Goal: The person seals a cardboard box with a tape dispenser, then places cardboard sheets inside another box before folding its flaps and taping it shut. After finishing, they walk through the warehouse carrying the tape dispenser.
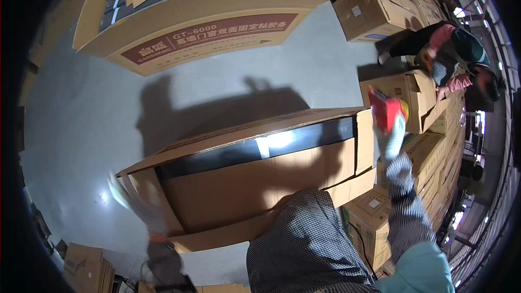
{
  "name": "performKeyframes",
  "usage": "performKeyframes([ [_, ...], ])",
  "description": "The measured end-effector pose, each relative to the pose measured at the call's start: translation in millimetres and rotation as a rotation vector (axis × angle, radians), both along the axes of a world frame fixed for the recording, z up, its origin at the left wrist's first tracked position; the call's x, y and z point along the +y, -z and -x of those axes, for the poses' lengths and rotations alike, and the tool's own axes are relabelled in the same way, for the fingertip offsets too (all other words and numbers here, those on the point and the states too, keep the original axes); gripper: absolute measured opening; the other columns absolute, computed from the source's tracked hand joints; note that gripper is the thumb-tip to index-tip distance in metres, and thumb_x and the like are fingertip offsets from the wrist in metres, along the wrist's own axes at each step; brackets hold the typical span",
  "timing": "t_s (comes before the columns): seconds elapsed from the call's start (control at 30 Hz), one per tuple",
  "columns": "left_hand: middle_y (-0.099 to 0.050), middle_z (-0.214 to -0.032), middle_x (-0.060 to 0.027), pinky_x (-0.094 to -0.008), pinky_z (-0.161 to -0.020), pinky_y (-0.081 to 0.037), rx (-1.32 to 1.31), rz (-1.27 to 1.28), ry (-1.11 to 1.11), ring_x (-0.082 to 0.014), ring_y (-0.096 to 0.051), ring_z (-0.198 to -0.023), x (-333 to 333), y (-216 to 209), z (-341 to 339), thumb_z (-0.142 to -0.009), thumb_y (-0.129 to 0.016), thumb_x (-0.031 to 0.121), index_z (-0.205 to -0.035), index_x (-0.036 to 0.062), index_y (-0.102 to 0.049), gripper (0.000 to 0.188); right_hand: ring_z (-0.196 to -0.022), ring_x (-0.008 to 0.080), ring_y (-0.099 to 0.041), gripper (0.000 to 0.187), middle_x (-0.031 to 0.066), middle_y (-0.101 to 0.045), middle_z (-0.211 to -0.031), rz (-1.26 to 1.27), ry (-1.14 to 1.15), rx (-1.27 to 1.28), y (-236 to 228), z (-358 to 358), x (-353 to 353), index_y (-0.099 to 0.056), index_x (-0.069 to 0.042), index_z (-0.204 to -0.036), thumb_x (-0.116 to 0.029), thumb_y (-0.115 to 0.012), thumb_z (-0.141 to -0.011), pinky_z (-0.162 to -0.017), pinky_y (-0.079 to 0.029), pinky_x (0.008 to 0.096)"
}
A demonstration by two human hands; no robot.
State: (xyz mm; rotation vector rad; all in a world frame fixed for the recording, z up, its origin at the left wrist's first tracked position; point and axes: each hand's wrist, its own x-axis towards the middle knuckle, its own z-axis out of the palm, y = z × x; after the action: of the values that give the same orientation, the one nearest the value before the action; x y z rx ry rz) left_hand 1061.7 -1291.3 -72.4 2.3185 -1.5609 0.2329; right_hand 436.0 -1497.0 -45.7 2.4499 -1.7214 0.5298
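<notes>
The long carton (255, 179) lies in front of you, running from 8 o'clock up toward 3 o'clock, flaps open so the dark glossy strips (260, 149) packed along its far side show. That open top is why both your arms are spread to its two ends.

At 12 o'clock a second long carton (195, 27) of the same kind sits on the grey floor (81, 114), also open, with dark bundles inside. Stacks of smaller boxes (434, 173) fill the 3 o'clock side, and at 2 o'clock another person (456, 54) bends over one of them.

Your right hand (392, 133), gloved, is raised past the carton's right end flap at 3 o'clock and grasps a red tool (386, 109), likely a tape dispenser, held just above that flap. The grip looks clenched around it.

Your left hand (127, 195) is at 8 o'clock by the carton's left end flap, badly blurred; you seem to be touching the flap, but whether the fingers are closed on it I cannot tell.
</notes>
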Motion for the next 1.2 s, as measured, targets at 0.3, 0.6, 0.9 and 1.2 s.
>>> performKeyframes([
  [0.3, -0.025, -0.161, -0.0177, -0.0614, -0.118, -0.009, 0.336, -1.316, 0.236, -0.0416, -0.017, -0.148, -66, 42, -35, -0.083, -0.053, 0.074, -0.155, 0.0149, -0.03, 0.096, -0.108, 0.0316, -0.064, 0.032, 0.0188, -0.066, -0.115, -1.279, 0.274, -0.605, 95, 95, -71, -0.056, -0.001, -0.125, -0.019, -0.05, -0.099, -0.094, -0.051, 0.0406],
  [0.6, -0.01, -0.164, -0.0219, -0.0686, -0.115, -0.001, 0.109, -0.965, 0.429, -0.0431, -0.001, -0.151, -40, 120, 63, -0.07, -0.07, 0.068, -0.155, 0.0059, -0.024, 0.115, -0.095, 0.0379, -0.064, 0.038, 0.0203, -0.066, -0.102, -0.507, 0.033, -0.133, 165, 55, 81, -0.065, -0.005, -0.109, -0.016, -0.073, -0.073, -0.086, -0.052, 0.0472],
  [0.9, -0.037, -0.151, -0.0167, -0.0628, -0.115, -0.018, 0.338, -0.469, 0.676, -0.0361, -0.031, -0.141, -85, 135, 211, -0.084, -0.066, 0.048, -0.142, 0.0071, -0.044, 0.075, -0.103, 0.0311, -0.062, 0.039, 0.0167, -0.064, -0.107, -1.103, 0.078, -1.205, 144, -116, 152, -0.059, -0.001, -0.118, -0.021, -0.069, -0.086, -0.091, -0.051, 0.0402],
  [1.2, -0.067, -0.107, -0.0049, -0.026, -0.075, -0.051, 1.803, -0.418, -0.013, -0.0113, -0.062, -0.088, -46, 113, 188, -0.102, -0.049, 0.038, -0.111, 0.0043, -0.066, 0.038, -0.135, 0.0306, -0.047, 0.079, 0.0205, -0.048, -0.145, -1.535, -0.132, -1.207, 139, -191, 158, -0.034, 0.002, -0.146, -0.044, -0.067, -0.092, -0.115, -0.038, 0.0439],
])
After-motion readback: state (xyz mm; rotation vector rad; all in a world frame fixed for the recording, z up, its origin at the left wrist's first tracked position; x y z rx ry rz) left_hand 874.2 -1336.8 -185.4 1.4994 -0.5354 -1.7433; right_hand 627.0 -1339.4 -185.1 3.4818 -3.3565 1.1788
